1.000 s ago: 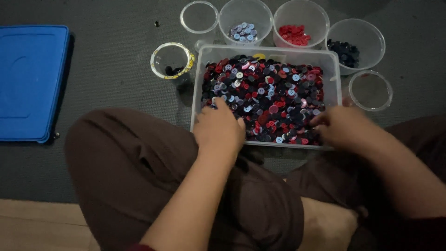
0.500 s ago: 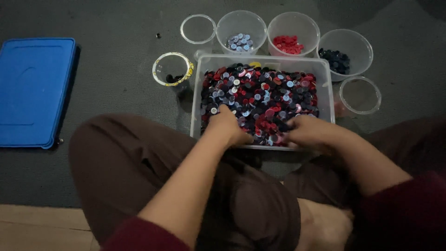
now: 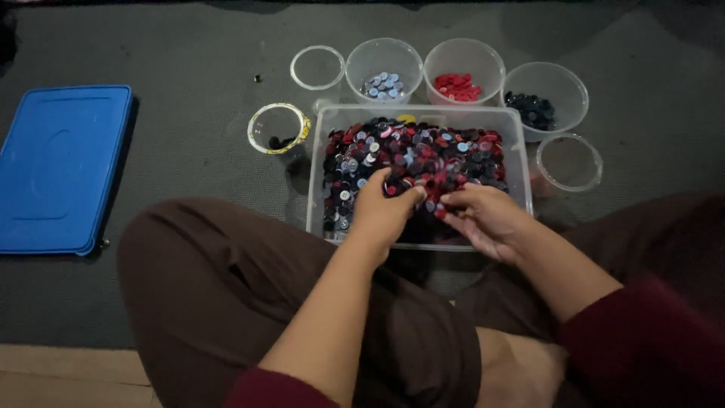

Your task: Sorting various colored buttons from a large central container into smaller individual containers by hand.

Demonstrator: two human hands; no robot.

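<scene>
Dark grey floor mat (image 3: 189,151) carries a clear rectangular plastic tub of mixed buttons (image 3: 521,151); at its near edge, left hand (image 3: 381,211) and right hand (image 3: 483,219) pinch buttons, fingertips almost meeting

The left hand (image 3: 385,208) and the right hand (image 3: 483,215) rest close together on mixed buttons (image 3: 423,151) inside a clear rectangular tub (image 3: 521,151). A blue lid (image 3: 60,166) lies well apart.
</scene>
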